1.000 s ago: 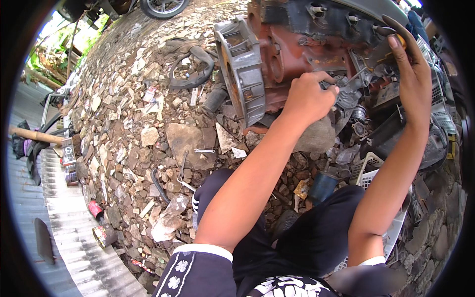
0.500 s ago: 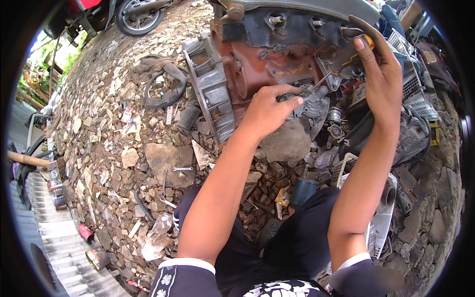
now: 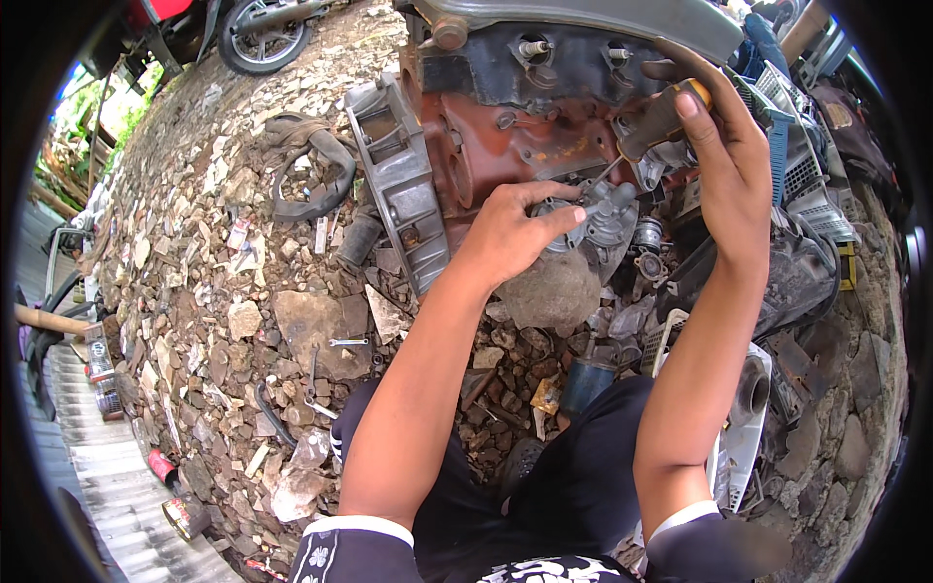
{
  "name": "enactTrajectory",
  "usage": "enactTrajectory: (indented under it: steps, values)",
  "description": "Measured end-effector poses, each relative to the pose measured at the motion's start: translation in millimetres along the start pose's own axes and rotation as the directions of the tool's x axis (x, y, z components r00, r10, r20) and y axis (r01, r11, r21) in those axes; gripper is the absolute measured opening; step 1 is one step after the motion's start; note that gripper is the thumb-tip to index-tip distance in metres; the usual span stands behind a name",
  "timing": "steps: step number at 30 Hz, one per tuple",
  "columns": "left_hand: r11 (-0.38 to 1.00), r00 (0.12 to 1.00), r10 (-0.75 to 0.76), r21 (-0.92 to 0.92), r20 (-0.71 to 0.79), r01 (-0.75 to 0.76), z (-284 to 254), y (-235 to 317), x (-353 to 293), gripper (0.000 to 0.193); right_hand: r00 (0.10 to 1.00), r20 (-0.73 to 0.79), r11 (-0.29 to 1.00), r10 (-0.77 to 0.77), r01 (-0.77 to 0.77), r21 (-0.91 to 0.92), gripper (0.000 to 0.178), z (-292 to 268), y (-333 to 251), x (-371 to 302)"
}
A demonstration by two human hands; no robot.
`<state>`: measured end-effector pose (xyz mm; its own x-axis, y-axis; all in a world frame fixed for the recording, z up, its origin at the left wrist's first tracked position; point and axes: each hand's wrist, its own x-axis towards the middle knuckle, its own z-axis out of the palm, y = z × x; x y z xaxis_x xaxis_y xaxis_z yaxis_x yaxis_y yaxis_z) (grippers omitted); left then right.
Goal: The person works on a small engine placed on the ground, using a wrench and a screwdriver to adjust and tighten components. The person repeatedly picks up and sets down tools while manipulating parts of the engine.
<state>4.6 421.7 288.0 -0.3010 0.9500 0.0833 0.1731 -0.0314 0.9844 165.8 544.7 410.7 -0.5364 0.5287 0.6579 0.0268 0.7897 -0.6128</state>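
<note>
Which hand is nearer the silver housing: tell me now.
Left. The left hand is close by, just right of the silver housing; the right hand, holding a screwdriver, is much farther to the right.

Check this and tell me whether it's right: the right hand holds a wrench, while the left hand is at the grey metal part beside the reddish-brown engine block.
The tool is wrong: the head view shows the right hand holding a screwdriver, while the left hand is at the grey metal part beside the reddish-brown engine block.
</note>
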Motion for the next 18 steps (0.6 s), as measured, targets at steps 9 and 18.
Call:
enactTrajectory:
  steps: [9, 18]
  values:
    - [0.998, 0.999, -0.054, -0.03, 0.004, 0.055, 0.7, 3.5, -0.6, 0.048, 0.991, 0.119, 0.997, -0.052, 0.044, 0.066, 0.043, -9.1, -9.5, 0.1]
    - [0.999, 0.999, -0.042, -0.03, -0.013, 0.042, 2.5, 2.0, 0.3, 0.049, 0.996, 0.09, 0.989, 0.001, -0.014, 0.15, 0.042, -10.2, -11.6, -6.1]
